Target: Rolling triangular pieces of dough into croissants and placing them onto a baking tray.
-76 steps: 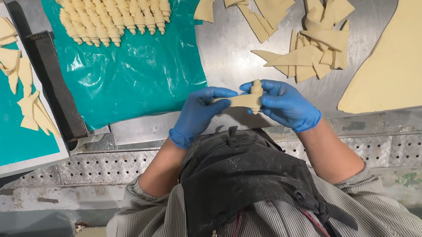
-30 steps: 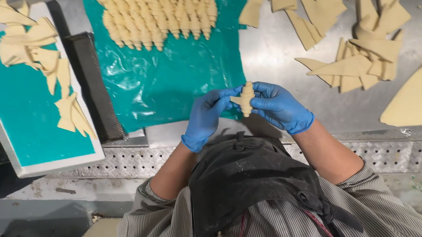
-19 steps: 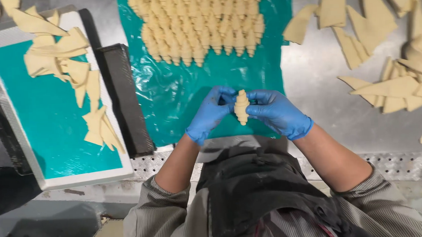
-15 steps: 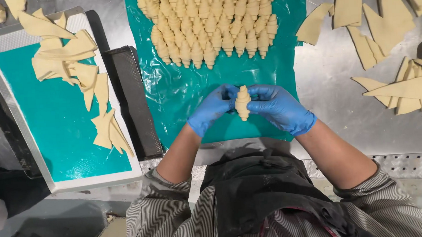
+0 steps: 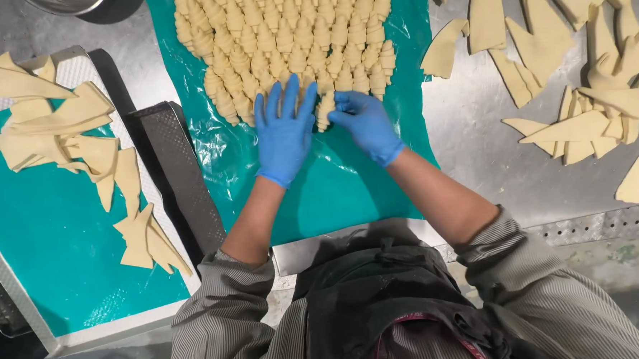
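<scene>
Your left hand (image 5: 283,131) is lying flat, fingers (image 5: 287,95) spread apart, pressing on the near edge of the rolled croissant rows (image 5: 285,41) on the teal plastic sheet (image 5: 334,186). Your right hand (image 5: 364,124) is sitting just beside it, fingers pinched together on one rolled croissant (image 5: 324,109) and setting it against the front row. Packed rows are blocking everything beyond both hands; the sheet nearer to you is lying bare, so that is where the room is. A dark perforated tray edge (image 5: 179,171) is running just left of the sheet, and a tray with a teal liner (image 5: 43,256) is sitting further left, carrying loose dough triangles (image 5: 66,140). More cut dough triangles (image 5: 581,82) are piling up on the steel table (image 5: 476,144) to your right, well apart from your hands. The table's perforated front lip (image 5: 594,225) is running near your right sleeve. Half a second ago you were holding the croissant up between both hands over the bare sheet; now both hands are reaching forward to the rows, and your left has let go and flattened.
</scene>
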